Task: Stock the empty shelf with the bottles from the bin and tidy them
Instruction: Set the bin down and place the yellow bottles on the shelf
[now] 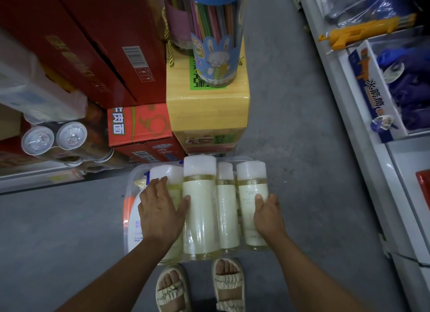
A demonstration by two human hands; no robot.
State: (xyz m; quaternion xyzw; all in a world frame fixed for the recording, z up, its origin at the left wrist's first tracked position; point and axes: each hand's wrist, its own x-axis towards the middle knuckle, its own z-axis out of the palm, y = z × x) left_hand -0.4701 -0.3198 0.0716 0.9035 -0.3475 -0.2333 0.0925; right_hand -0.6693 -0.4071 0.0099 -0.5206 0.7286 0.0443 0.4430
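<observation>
Bottles, pale cream-coloured with white caps and gold neck bands (210,204), four in a row and wrapped together in clear film, are held flat above the clear plastic bin (242,159), which stands on the grey floor (290,125); the pack is gripped at both of its sides; the left hand (159,209) is laid over the leftmost bottle, its fingers fairly straight and its thumb pressed against the second bottle; the right hand (268,215) is curled round the outer side of the rightmost bottle, with the thumb on its front; more white containers, one with an orange part (128,209), are seen inside the bin to the left of the pack; a yellow cardboard box (207,111) stands just beyond the bin, and a clear cylinder of coloured pens with a rabbit label (215,53) is set on top of it; red cartons (137,125) are stacked to the left of the box; white shelving (363,134) runs well to the right of the bin; two feet in beige sandals (200,286) are seen on the near side of the bin.
</observation>
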